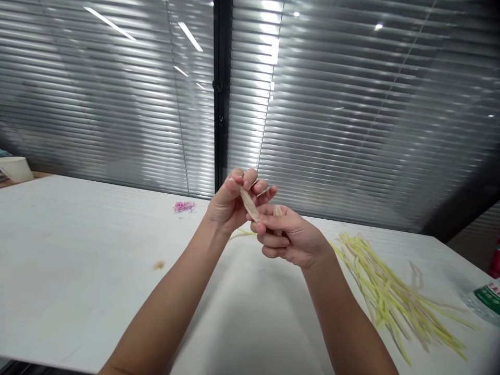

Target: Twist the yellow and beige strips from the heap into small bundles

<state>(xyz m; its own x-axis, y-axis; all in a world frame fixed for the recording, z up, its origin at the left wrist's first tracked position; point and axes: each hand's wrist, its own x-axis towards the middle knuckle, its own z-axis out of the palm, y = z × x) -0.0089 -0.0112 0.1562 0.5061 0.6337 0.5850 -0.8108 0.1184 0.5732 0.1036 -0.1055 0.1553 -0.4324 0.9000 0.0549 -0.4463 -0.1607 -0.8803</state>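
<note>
A short beige piece [249, 203], leaf-shaped and apparently bent from a pipe cleaner, is stretched between my two hands above the table. My left hand [230, 205] pinches its upper end between thumb and fingertips, the other fingers curled loosely behind. At the lower end, my right hand [295, 237] grips it between thumb and forefinger. A second pale piece [277, 211] sticks up from among the right hand's fingers; its lower part is hidden. Nearest to my right forearm lies a loose bundle of yellow and beige pipe cleaners [385, 284].
The white table [97, 271] carries a small pink-purple heap [184, 207] and a brownish stain [159, 265]. At the right edge lies a clear plastic bottle [484, 299] with a green label. A white container [16, 169] stands far left. Blinds [117, 104] rise behind the table.
</note>
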